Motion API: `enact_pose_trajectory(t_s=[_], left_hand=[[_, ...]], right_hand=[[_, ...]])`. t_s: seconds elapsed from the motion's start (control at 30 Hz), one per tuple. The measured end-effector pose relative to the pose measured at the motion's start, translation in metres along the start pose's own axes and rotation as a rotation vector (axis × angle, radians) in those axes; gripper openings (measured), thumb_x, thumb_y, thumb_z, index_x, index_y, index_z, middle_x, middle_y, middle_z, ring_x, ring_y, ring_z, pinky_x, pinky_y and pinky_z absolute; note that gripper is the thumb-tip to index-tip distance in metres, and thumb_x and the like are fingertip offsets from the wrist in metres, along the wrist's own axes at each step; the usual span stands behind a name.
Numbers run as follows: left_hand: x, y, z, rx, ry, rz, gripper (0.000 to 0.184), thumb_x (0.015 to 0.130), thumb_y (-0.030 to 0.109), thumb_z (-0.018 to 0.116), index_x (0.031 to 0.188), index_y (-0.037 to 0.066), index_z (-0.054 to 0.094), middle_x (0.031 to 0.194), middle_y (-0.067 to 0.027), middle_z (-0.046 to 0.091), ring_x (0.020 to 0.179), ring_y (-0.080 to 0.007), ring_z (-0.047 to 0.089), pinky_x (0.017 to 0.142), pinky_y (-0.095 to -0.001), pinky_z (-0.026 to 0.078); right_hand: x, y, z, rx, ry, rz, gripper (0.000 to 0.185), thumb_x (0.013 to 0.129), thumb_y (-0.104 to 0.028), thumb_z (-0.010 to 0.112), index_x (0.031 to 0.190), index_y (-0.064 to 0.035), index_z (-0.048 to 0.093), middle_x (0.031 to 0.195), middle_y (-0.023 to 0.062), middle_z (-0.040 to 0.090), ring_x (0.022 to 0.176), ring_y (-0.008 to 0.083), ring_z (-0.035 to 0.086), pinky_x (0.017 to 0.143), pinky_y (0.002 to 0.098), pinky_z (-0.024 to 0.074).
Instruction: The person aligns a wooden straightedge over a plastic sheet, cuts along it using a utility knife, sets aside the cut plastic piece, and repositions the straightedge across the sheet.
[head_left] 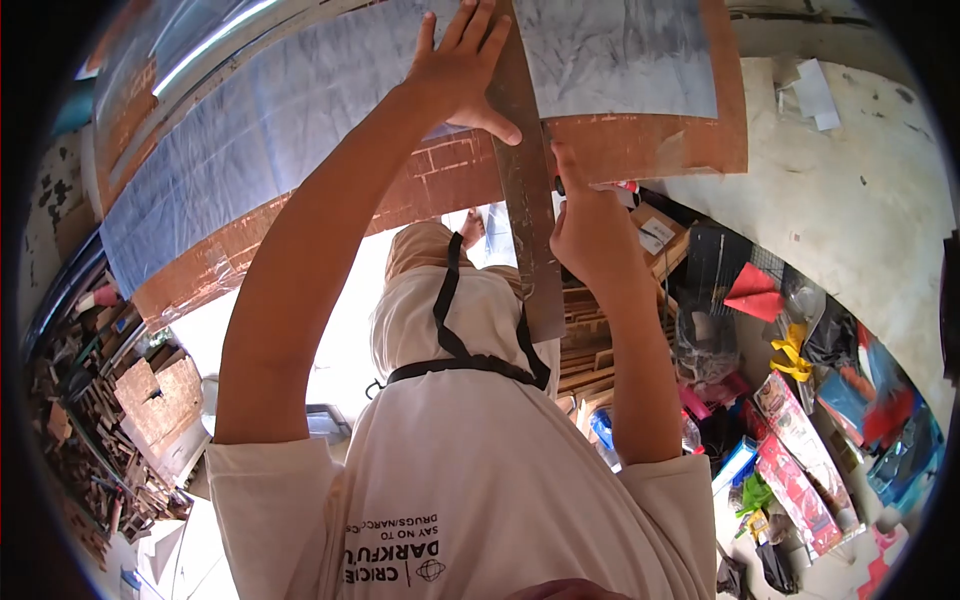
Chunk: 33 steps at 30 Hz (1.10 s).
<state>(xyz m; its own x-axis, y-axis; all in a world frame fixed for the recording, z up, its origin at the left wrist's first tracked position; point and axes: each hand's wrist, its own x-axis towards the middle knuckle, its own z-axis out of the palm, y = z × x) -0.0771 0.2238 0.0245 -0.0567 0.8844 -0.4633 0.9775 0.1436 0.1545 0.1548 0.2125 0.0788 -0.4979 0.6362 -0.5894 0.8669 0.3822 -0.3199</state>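
A long, flat, dark straightedge (532,240) lies across a sheet with a brown brick pattern (440,180) and a blue-grey surface (300,110). Its near end juts past the sheet's edge toward my body. My left hand (462,70) is spread flat, fingers apart, with the thumb pressing on the straightedge. Along the straightedge's right side is my right hand (592,225), index finger stretched forward and the other fingers curled in. A small dark bit shows beside those fingers; what they grip is mostly hidden.
A pale worn tabletop (850,180) extends to the right, with a white paper piece (818,95) on it. Below are a cardboard box (660,235), stacked wood strips (585,330) and plastic packages (800,460). Wood scraps (90,420) are piled at left.
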Motion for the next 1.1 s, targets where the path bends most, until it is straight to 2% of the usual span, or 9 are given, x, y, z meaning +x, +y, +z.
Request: enact_pose_trajectory(t_s=[0.1,0.2,0.23,0.27,0.33,0.37,0.47,0.77,1.1], left_hand=[[0.008,0.002,0.027,0.081,0.206,-0.043,0.153,0.052,0.085,0.079,0.164,0.007,0.011,0.172,-0.0165,0.004,0.159,-0.0322,0.001,0.123,-0.0657,0.007],[0.011,0.000,0.026,0.060,0.175,-0.038,0.154,0.050,0.085,0.079,0.164,0.007,0.010,0.172,-0.0167,0.003,0.159,-0.0326,0.000,0.123,-0.0660,0.007],[0.009,0.001,0.022,0.044,0.132,-0.041,0.157,0.049,0.083,0.081,0.164,0.007,0.007,0.172,-0.0179,0.000,0.159,-0.0341,-0.001,0.124,-0.0642,0.006],[0.007,0.001,0.021,0.041,0.134,-0.044,0.157,0.049,0.083,0.081,0.164,0.007,0.007,0.172,-0.0179,0.000,0.159,-0.0341,-0.001,0.124,-0.0642,0.006],[0.008,0.001,0.022,0.020,0.151,-0.032,0.157,0.049,0.083,0.081,0.164,0.006,0.007,0.172,-0.0181,0.001,0.159,-0.0340,-0.001,0.124,-0.0641,0.006],[0.008,0.000,0.023,0.018,0.153,-0.033,0.157,0.049,0.083,0.081,0.164,0.006,0.007,0.172,-0.0181,0.001,0.159,-0.0340,-0.001,0.124,-0.0641,0.006],[0.008,-0.002,0.025,-0.022,0.168,-0.023,0.156,0.049,0.081,0.082,0.164,0.006,0.009,0.171,-0.0184,0.002,0.159,-0.0340,0.000,0.124,-0.0640,0.005],[0.007,-0.005,0.024,-0.051,0.181,0.000,0.151,0.051,0.083,0.079,0.163,0.005,0.014,0.171,-0.0170,0.006,0.159,-0.0329,0.000,0.123,-0.0651,0.003],[0.007,-0.005,0.024,-0.052,0.165,0.008,0.150,0.052,0.084,0.078,0.164,0.006,0.014,0.171,-0.0161,0.006,0.159,-0.0320,0.000,0.124,-0.0642,0.004]], right_hand=[[-0.002,0.004,-0.003,-0.020,0.130,-0.118,0.067,0.089,0.002,0.056,0.153,-0.0119,0.041,0.102,0.0286,0.069,0.097,0.0467,0.068,0.083,0.0531,0.0519],[-0.011,0.008,-0.028,0.171,0.110,-0.154,0.062,0.093,-0.001,0.054,0.152,-0.0146,0.043,0.098,0.0312,0.068,0.097,0.0499,0.066,0.082,0.0532,0.0522],[-0.011,0.013,-0.029,0.265,0.186,-0.164,0.056,0.099,-0.008,0.055,0.152,-0.0168,0.043,0.091,0.0245,0.070,0.088,0.0385,0.072,0.076,0.0472,0.0546],[-0.006,0.013,-0.031,0.262,0.185,-0.166,0.056,0.099,-0.008,0.055,0.152,-0.0168,0.043,0.091,0.0245,0.070,0.088,0.0385,0.072,0.076,0.0472,0.0546],[0.006,0.012,-0.036,0.586,0.181,0.051,0.029,0.099,-0.015,0.059,0.125,-0.0010,0.055,0.073,0.0194,0.065,0.071,0.0356,0.069,0.067,0.0462,0.0525],[0.017,0.013,-0.031,0.701,0.218,0.033,0.024,0.100,-0.021,0.062,0.112,-0.0003,0.057,0.074,0.0184,0.066,0.069,0.0333,0.069,0.063,0.0439,0.0514],[0.053,0.029,0.000,0.692,0.312,-0.137,0.026,0.100,-0.021,0.062,0.112,0.0015,0.054,0.073,0.0188,0.065,0.070,0.0374,0.069,0.062,0.0457,0.0517],[0.076,-0.009,-0.014,0.140,0.309,-0.151,0.032,0.100,-0.013,0.057,0.123,0.0033,0.044,0.084,0.0307,0.067,0.081,0.0485,0.069,0.066,0.0547,0.0524],[0.082,-0.023,-0.002,0.154,0.270,-0.143,0.039,0.101,-0.016,0.057,0.131,0.0039,0.042,0.083,0.0313,0.067,0.080,0.0514,0.068,0.064,0.0564,0.0518]])
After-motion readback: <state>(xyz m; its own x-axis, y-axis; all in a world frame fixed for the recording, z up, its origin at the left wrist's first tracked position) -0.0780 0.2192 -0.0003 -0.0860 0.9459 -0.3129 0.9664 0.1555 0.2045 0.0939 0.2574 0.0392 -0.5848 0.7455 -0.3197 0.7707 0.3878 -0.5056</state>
